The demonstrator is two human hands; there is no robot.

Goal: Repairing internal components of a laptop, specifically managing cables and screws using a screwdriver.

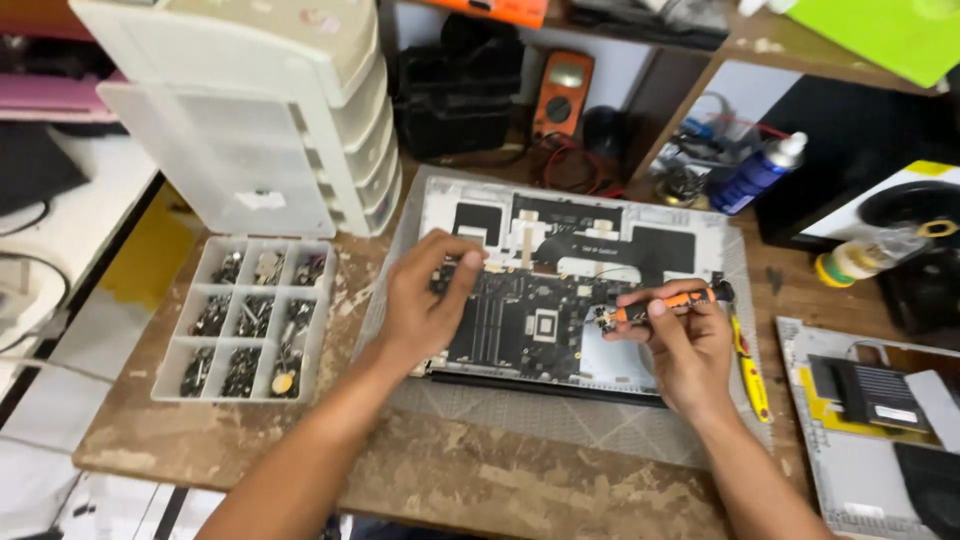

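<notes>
An opened laptop chassis [660,225] lies on a grey mat, its dark circuit board [530,320] exposed. My left hand [425,300] rests on the left part of the board, fingers curled and pressing down near its upper left corner. My right hand [685,345] grips an orange and black screwdriver [665,303] held almost level, its tip pointing left at a small part on the board's right side.
A clear compartment tray of screws [250,315] sits left of the laptop, below a white drawer cabinet [290,110]. A yellow-handled tool [750,370] lies right of my hand. An orange multimeter [562,95], a blue spray can [760,172], a bottle [865,258] and another disassembled device [870,420] surround the worn wooden table [480,480].
</notes>
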